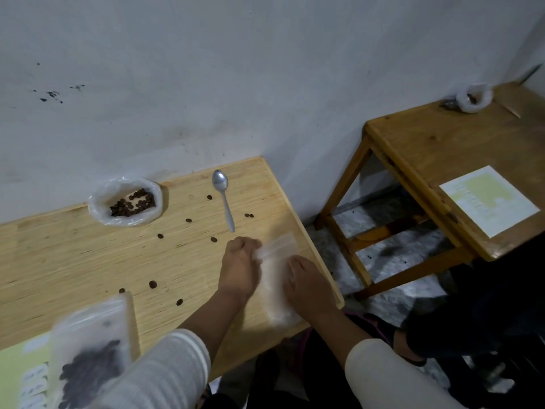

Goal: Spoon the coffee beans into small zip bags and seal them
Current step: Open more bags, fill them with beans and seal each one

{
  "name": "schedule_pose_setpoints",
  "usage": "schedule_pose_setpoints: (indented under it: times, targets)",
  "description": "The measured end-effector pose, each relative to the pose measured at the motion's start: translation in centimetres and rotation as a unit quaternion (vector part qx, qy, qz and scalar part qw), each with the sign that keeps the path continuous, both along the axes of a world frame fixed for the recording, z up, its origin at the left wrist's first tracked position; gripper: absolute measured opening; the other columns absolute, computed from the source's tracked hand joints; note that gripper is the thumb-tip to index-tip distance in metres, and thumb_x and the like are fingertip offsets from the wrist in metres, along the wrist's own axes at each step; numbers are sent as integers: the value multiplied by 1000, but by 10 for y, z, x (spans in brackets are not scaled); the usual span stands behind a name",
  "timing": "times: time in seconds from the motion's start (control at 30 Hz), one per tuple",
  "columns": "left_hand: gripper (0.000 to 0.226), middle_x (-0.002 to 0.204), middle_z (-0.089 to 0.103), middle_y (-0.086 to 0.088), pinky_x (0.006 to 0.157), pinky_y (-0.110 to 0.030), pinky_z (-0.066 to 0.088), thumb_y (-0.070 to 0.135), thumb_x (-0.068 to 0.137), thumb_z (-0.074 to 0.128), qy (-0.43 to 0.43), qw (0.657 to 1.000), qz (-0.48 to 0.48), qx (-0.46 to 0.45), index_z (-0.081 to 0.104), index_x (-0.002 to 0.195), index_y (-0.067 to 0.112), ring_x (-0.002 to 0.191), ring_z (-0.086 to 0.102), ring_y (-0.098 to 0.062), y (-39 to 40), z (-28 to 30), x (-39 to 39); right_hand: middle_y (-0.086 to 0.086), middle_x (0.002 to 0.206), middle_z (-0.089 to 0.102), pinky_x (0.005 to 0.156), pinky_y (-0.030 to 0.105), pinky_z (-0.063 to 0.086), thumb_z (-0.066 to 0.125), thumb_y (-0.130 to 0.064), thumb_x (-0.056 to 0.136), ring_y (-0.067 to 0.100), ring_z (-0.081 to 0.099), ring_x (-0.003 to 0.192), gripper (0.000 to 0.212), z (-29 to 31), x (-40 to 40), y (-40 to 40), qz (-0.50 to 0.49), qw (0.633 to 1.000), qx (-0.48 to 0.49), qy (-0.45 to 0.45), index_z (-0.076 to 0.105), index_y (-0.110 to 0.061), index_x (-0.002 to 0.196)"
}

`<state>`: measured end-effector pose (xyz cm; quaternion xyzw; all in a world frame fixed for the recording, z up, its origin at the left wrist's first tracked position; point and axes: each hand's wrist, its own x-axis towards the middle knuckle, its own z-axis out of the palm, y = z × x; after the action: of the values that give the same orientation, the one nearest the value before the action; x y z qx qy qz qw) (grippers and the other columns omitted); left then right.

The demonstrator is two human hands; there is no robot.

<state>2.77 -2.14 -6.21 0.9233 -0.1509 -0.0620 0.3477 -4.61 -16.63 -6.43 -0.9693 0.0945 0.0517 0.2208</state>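
Head view: left hand [240,265] pinches zip bag [277,278], right hand [309,280] presses it.

The table [88,261] is showing pale, matt wood with fine straight grain, while the second table [436,143] is showing darker, yellower wood (duller and more worn). The spoon [223,196] is gleaming as smooth grey metal. The zip bag [277,278] and the filled bag [91,349] are looking like thin, cloudy clear plastic. The wall [236,84] is appearing matt and scuffed.
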Motion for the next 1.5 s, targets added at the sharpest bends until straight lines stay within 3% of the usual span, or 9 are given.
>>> schedule_pose_setpoints:
  times: [0.23,0.37,0.47,0.6,0.73,0.83,1.07,1.2,1.5]
  targets:
    - [18,61,56,8,52,-13,36,-3,83,50,18,996,39,-82,52,77,14,52,51,-9,-3,15,5,9,139,43,103,28,34,54,-19,88,23,41,127,49,22,21,-8,-31,995,40,-82,43,-11,135]
    - [15,68,58,14,58,-8,39,-3,85,53,4,991,43,-129,55,78,10,61,55,-7,8,40,18,12,132,51,99,29,35,62,-20,82,25,46,123,49,53,53,-5,-3,988,37,-150,50,-10,129]
    - [15,73,61,16,62,-6,39,2,85,58,-16,982,88,-168,59,81,17,69,58,1,21,64,30,12,97,68,74,26,43,50,-24,83,28,62,90,29,81,75,7,31,985,84,-150,66,-7,101]
    - [35,97,59,9,71,-5,39,13,78,73,-71,946,221,-228,57,109,18,89,55,-4,45,97,40,-2,71,64,58,10,37,59,-24,81,3,54,65,17,112,92,34,-2,961,217,-172,68,-11,85]
    - [46,97,60,6,68,-2,41,19,79,74,-53,925,255,-278,51,119,18,86,58,-2,70,123,35,6,81,68,63,21,48,63,-14,88,9,60,70,7,139,100,78,16,880,469,-70,68,-10,90]
    - [41,100,65,5,70,1,39,17,83,69,-41,918,247,-308,54,121,18,91,59,3,93,131,28,-6,79,67,53,11,43,55,-24,93,0,59,64,17,155,100,113,11,833,553,-16,70,-16,92]
    - [27,106,69,11,81,-6,46,21,89,62,-17,906,272,-325,63,117,22,93,63,4,155,137,15,1,99,73,85,25,52,54,-25,93,12,67,97,21,158,98,181,44,838,544,-10,72,-17,101]
    - [21,93,72,10,86,-34,55,33,89,61,19,883,291,-368,69,106,24,87,68,-4,186,137,11,-8,80,73,68,16,49,61,-22,89,2,65,74,12,155,95,215,37,855,516,-40,73,-24,89]
    - [21,84,72,10,80,-26,56,26,85,66,12,877,338,-342,72,104,20,79,68,0,230,140,3,-2,75,69,64,15,48,65,-18,86,6,65,71,4,152,90,268,68,924,350,-142,61,-16,87]
